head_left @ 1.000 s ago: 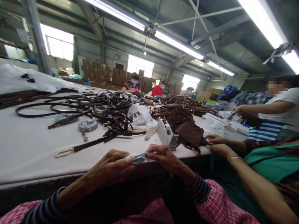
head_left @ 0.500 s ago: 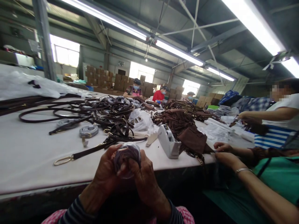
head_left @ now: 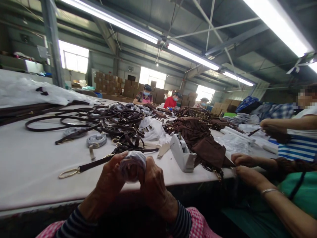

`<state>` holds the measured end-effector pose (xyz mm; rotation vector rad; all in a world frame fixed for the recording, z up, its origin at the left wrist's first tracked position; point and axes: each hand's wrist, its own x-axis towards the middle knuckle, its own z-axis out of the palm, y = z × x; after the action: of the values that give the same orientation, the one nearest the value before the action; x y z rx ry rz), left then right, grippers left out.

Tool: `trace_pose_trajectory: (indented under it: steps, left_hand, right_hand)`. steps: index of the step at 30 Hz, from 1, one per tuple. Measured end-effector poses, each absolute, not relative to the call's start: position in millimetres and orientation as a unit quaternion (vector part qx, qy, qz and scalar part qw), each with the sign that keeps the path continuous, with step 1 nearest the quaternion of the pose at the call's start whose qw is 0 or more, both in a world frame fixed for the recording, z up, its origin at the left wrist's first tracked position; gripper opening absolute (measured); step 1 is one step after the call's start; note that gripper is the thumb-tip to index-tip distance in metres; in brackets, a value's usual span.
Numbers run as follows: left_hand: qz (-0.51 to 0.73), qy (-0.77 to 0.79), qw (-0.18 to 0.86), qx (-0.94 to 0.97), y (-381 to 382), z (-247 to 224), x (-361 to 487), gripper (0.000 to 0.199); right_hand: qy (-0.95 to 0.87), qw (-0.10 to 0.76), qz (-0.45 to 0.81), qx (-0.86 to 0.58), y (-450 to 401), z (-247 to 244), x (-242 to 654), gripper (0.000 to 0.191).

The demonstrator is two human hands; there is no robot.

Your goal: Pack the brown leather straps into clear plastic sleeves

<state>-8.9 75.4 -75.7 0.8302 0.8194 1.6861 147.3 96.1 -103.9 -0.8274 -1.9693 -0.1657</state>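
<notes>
Between my hands is a coiled strap in clear plastic wrap (head_left: 133, 165), held just above the table's front edge. My left hand (head_left: 111, 177) grips its left side, fingers curled round the wrap. On its right side, my right hand (head_left: 155, 180) is closed, with thumb and fingers pressed to the plastic. Just beyond them lies a dark brown strap (head_left: 97, 162) ending in a gold-coloured clip (head_left: 68, 173). A wrapped strap coil (head_left: 96, 141) rests on the table behind it. To the right stands a white tape dispenser (head_left: 182, 155).
Loose brown straps (head_left: 121, 122) are heaped on the white table (head_left: 32, 178). Brown fabric pieces (head_left: 208, 150) and clear plastic (head_left: 230, 143) lie to the right. A co-worker's hands (head_left: 247, 168) hold brown material close on my right. Other people sit across the table.
My right hand has turned so its back shows more and its fingers curl tighter against the wrapped coil. The whole view has shifted slightly.
</notes>
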Motion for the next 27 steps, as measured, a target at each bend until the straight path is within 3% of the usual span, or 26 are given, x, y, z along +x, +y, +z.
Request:
trace_pose_trajectory:
  steps: [3, 6, 9, 16, 20, 22, 24, 27]
  left_hand:
    - [0.681, 0.372, 0.445, 0.447, 76.6, -80.7, -22.1, 0.036]
    - [0.626, 0.352, 0.507, 0.477, 80.0, -73.9, -35.1, 0.027]
    - [0.570, 0.311, 0.539, 0.536, 86.3, -59.0, -47.0, 0.042]
    - [0.351, 0.392, 0.369, 0.766, 102.4, -49.8, -60.9, 0.033]
    - [0.305, 0.359, 0.218, 0.855, 100.3, -76.3, -66.4, 0.020]
    - [0.298, 0.340, 0.170, 0.876, 98.1, -91.0, -70.7, 0.015]
    - [0.288, 0.330, 0.162, 0.884, 96.2, -100.3, -74.4, 0.015]
    - [0.305, 0.309, 0.183, 0.882, 93.4, -100.1, -75.9, 0.017]
  right_hand:
    - [-0.825, 0.456, -0.090, -0.322, 101.1, -95.0, 150.6, 0.016]
    - [-0.850, 0.421, -0.121, -0.294, 105.4, -78.8, 154.6, 0.021]
    - [-0.875, 0.361, -0.173, -0.272, 112.5, -64.0, 157.1, 0.022]
    - [-0.908, 0.240, -0.283, -0.194, 139.7, -74.6, 169.3, 0.024]
    - [-0.949, 0.172, -0.180, -0.195, 134.3, -90.3, 182.7, 0.014]
    - [-0.958, 0.163, -0.092, -0.218, 129.3, -97.9, 189.6, 0.036]
    - [-0.957, 0.167, -0.023, -0.238, 126.7, -103.5, 195.5, 0.048]
    - [-0.952, 0.171, 0.040, -0.250, 130.3, -103.9, 201.2, 0.040]
